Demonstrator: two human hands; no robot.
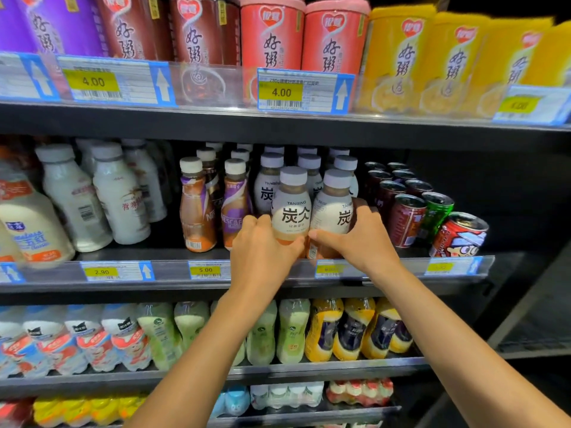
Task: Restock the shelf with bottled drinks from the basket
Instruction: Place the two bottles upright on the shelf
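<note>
My left hand curls round a white-capped, white-labelled plastic bottle of brown drink at the dark middle shelf's front edge. My right hand grips its twin bottle, the two touching.

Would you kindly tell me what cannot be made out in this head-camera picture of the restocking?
Basket: outside the head view's frame.
Bases of the left Tanbing bottle and right Tanbing bottle: covered by the left hand and right hand gripping them.
Price tag below the right hand: blurred, unreadable.
Rear Tanbing rows: hidden by the front bottles; count unclear.
</note>
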